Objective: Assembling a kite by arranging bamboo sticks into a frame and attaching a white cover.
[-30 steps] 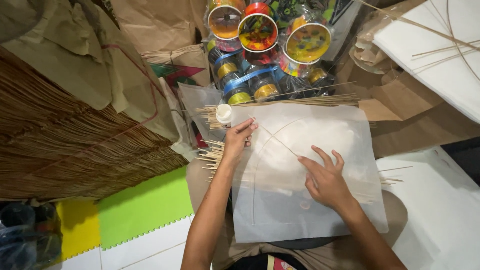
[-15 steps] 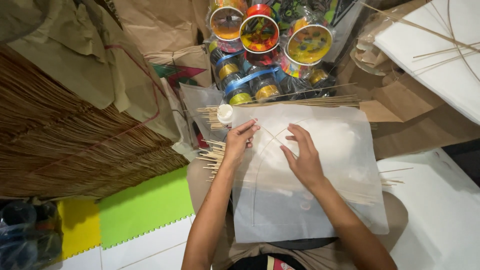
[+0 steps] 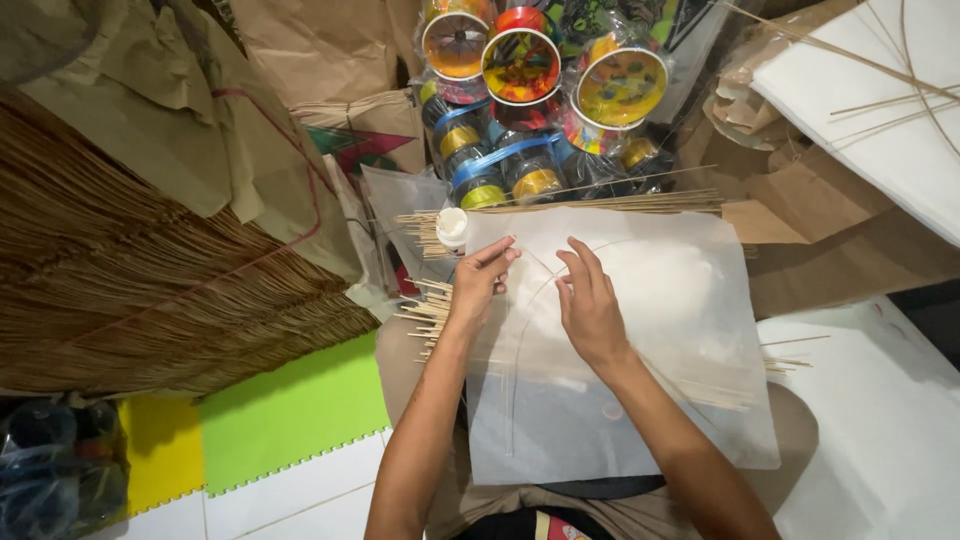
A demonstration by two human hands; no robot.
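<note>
A square sheet of thin white paper [image 3: 660, 330] lies in front of me with a straight thin stick and a curved one on it. My left hand [image 3: 478, 285] rests near the sheet's upper left corner, fingertips pinched on the paper by the stick's end. My right hand [image 3: 590, 305] lies flat on the sheet just beside it, fingers spread over the curved stick. A small white glue bottle [image 3: 452, 228] stands just above my left hand.
A bundle of thin bamboo sticks [image 3: 600, 205] lies along the sheet's far edge. Colourful string spools [image 3: 520, 65] are piled behind. A large heap of straw-coloured sticks [image 3: 130, 290] fills the left. More white paper with sticks [image 3: 880, 110] lies at the right. Green and yellow foam mats [image 3: 290, 410] cover the floor.
My right hand has slid from the sheet's middle right up and left, ending close beside my left hand. My left hand stayed at the upper left corner.
</note>
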